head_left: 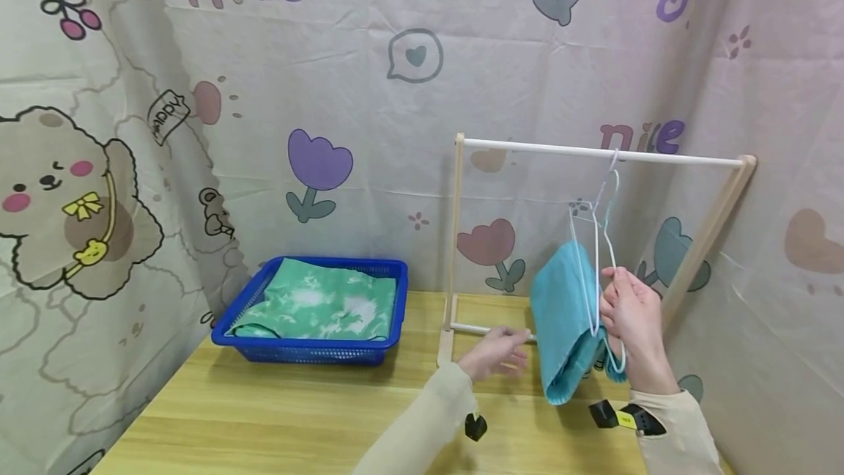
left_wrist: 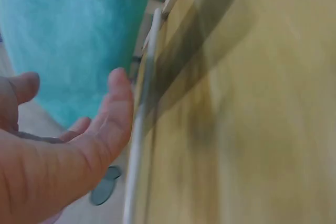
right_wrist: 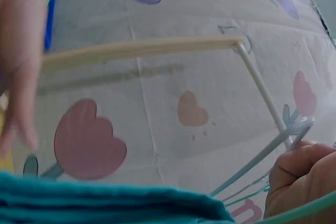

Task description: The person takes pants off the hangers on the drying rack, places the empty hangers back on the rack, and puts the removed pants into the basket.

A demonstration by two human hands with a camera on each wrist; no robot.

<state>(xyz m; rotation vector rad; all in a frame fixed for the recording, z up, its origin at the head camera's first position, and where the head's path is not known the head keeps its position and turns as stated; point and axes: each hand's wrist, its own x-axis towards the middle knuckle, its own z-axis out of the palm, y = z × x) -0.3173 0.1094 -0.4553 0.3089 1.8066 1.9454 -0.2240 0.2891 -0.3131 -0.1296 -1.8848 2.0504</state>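
A folded turquoise garment [head_left: 563,306] hangs over a white wire hanger [head_left: 596,270] beneath the rack's top bar. My right hand [head_left: 636,310] pinches a side wire at the hanger's right, with the garment just left of it. Another pale hanger hook overlaps there, so I cannot tell which hanger that wire belongs to. To the left, my left hand [head_left: 496,352] is held out near the garment with its fingers loosely extended, holding nothing. The left wrist view shows the thumb and fingers [left_wrist: 118,98] apart, in front of the turquoise cloth [left_wrist: 79,30].
A small wooden rack [head_left: 456,233] with a white top bar [head_left: 527,146] and a low crossbar [head_left: 471,329] stands on the table [head_left: 217,416]. A blue basket [head_left: 310,350] at the left holds a folded green-and-white cloth [head_left: 330,306]. A printed curtain [head_left: 369,108] hangs behind.
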